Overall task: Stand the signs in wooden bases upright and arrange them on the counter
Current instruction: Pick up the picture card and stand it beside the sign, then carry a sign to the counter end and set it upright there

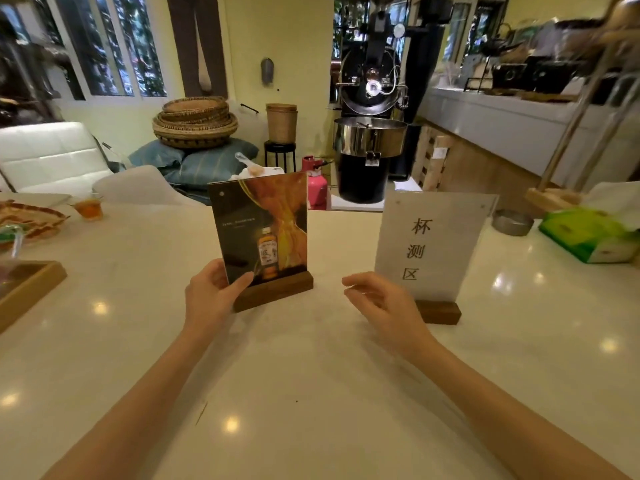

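Bottle sign (265, 230) stands upright, left hand (209, 296) pinching its left edge; right hand (379, 303), spread and empty, hovers nearer the white sign (433, 244).

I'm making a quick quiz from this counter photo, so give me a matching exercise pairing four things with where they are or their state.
Things:
1. bottle sign
2. white sign
3. tissue box
4. right hand

States:
A. far right on the counter
B. open, holding nothing
C. gripped at its edge by the left hand
D. standing upright, untouched

Pairs: 1-C, 2-D, 3-A, 4-B
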